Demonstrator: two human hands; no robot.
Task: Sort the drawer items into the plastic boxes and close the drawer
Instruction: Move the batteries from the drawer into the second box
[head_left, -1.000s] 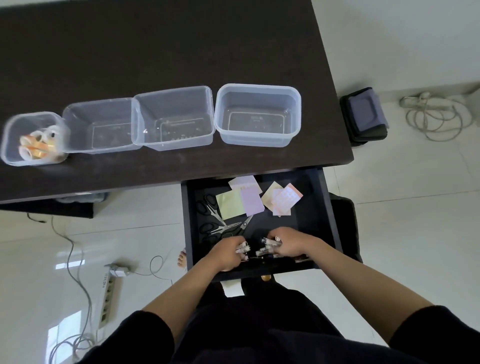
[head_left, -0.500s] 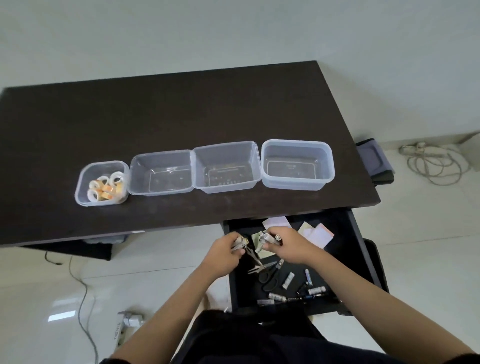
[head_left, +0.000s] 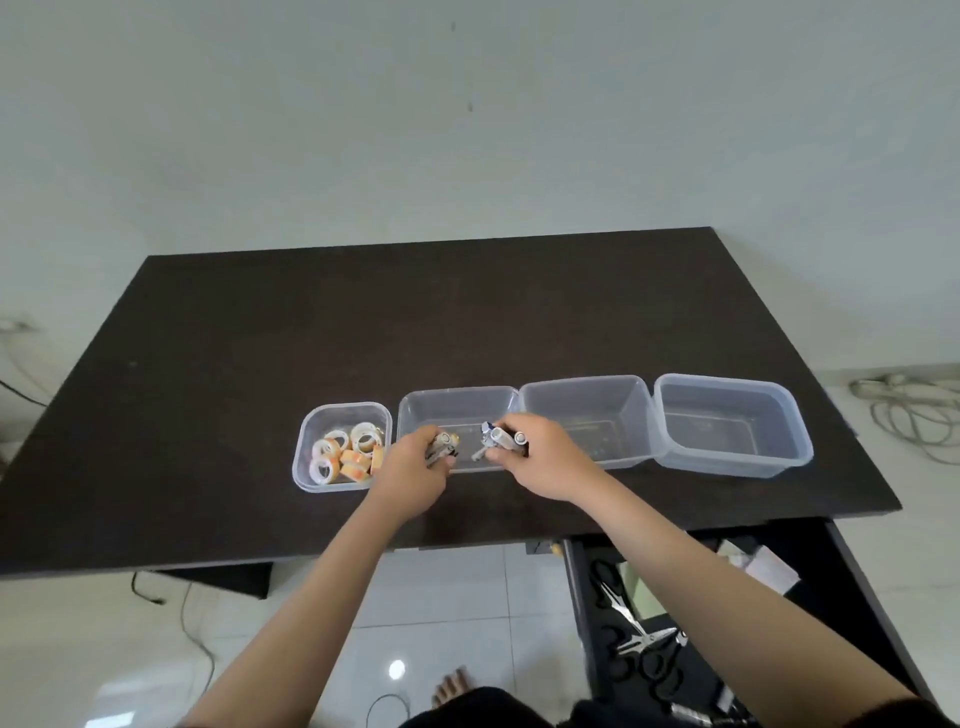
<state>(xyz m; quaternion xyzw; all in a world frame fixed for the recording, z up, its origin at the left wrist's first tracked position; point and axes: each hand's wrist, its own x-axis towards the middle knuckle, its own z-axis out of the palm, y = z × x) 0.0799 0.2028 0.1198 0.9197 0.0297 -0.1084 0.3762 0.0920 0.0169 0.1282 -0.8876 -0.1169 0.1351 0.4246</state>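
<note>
Fingers (head_left: 441, 457) curled round batteries (head_left: 444, 447) (both hands).

Four boxes (head_left: 587, 415) rowed on desk (head_left: 415, 322), drawer (head_left: 852, 597) front-right

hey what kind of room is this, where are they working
Most likely a home office or study corner. A dark desk stands against a plain wall, its open drawer holds scissors and paper notes, and loose cables lie on the tiled floor.
</note>
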